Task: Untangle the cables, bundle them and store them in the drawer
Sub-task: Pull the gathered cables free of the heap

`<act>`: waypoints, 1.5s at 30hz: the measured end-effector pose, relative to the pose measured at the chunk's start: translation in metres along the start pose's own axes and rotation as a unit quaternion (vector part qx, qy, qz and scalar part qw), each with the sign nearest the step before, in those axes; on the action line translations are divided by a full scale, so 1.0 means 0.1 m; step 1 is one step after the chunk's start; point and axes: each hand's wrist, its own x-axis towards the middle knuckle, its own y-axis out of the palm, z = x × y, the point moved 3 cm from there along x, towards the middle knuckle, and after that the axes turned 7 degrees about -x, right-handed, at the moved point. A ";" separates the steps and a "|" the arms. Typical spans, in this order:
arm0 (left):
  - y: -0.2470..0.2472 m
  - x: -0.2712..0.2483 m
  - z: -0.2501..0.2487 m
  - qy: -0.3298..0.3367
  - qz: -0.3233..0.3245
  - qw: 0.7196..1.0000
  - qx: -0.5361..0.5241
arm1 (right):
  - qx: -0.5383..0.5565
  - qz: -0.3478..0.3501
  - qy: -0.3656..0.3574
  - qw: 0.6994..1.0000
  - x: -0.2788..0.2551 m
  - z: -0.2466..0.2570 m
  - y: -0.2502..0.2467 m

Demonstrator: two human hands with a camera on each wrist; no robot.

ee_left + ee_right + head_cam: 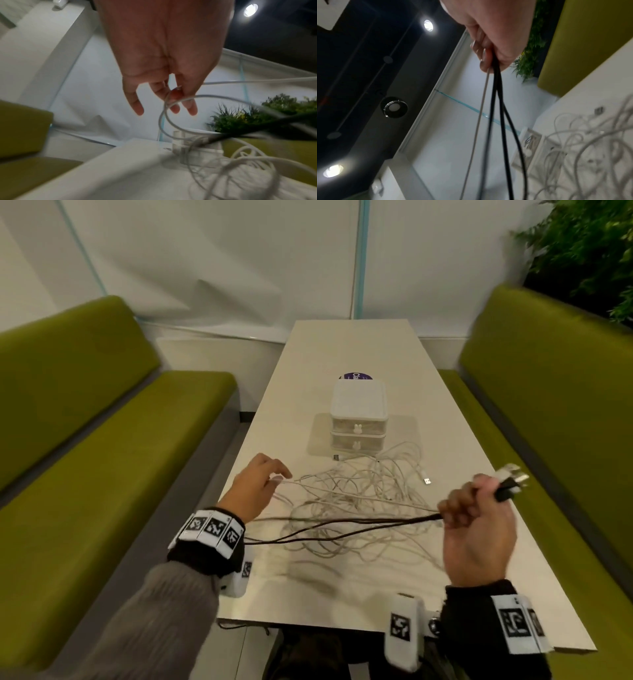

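White table (pixel 445 594), tangled white cables (pixel 363 491), drawer unit (pixel 358 419)

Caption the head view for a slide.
Right hand grips black cables above tangled white cables.

The left hand (pixel 251 491) is bare, and below it a black wrist cuff (pixel 205 553) carries a band of white tiles (pixel 214 527), each printed with a black square code marker. A white block (pixel 239 577) with one more marker hangs under that wrist. A ribbed grey sleeve (pixel 154 621) covers the left forearm. The right hand (pixel 479 529) is bare too, above a black cuff (pixel 479 594) with a white marker band (pixel 517 625) and a white marked block (pixel 402 631) on its inner side. Between these sits what may be a small round lens, too blurred to tell.
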 end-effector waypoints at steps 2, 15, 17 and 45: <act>-0.13 0.08 -0.02 0.008 0.022 1.000 -0.019 | -0.023 -0.019 -0.027 0.999 0.04 0.05 -0.07; 0.16 -0.07 -1.15 0.044 0.145 0.953 -0.261 | -0.364 0.219 -0.122 0.897 -0.38 -0.53 0.49; 0.19 -0.12 -1.15 0.080 0.129 0.958 -0.243 | -0.362 0.183 -0.113 0.907 -0.38 -0.54 0.48; 0.67 -0.19 -0.93 0.235 0.020 0.966 -0.107 | -0.361 0.146 -0.035 0.920 -0.16 -0.47 0.29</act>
